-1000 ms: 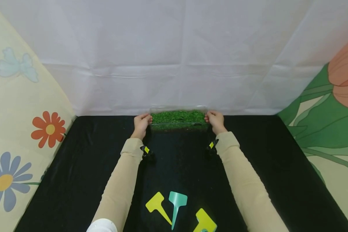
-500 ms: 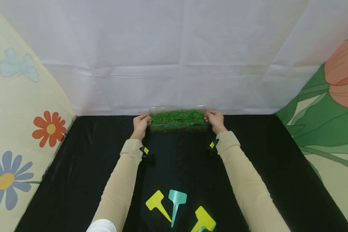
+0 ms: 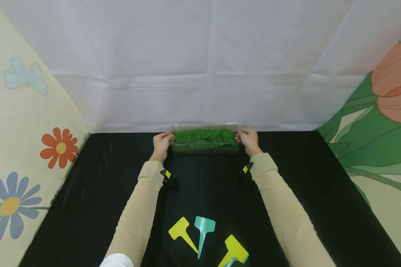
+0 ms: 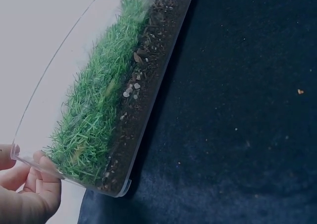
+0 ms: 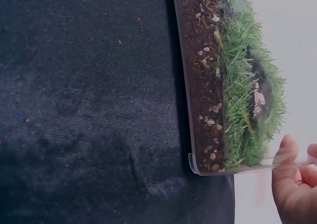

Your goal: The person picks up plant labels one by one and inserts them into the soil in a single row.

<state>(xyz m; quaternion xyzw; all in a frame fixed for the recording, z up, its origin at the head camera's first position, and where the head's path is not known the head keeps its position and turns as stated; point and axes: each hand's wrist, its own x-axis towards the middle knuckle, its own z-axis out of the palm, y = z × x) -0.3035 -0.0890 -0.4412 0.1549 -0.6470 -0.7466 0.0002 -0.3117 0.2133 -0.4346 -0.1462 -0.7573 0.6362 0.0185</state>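
Head view: both hands' grip stays pinching the grass tray [image 3: 205,140] ends, tray barely shifted.

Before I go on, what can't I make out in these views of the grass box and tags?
- Right-hand yellow tag: stake cut off by the head view's bottom edge.
- Left hand: mostly beyond the left wrist view's corner.
- Right hand: fingertips blurred behind the clear box wall.
- Box's underside: unseen in every view.

Open black cloth [image 3: 97,193] (plant tags [image 3: 204,237] near edge)
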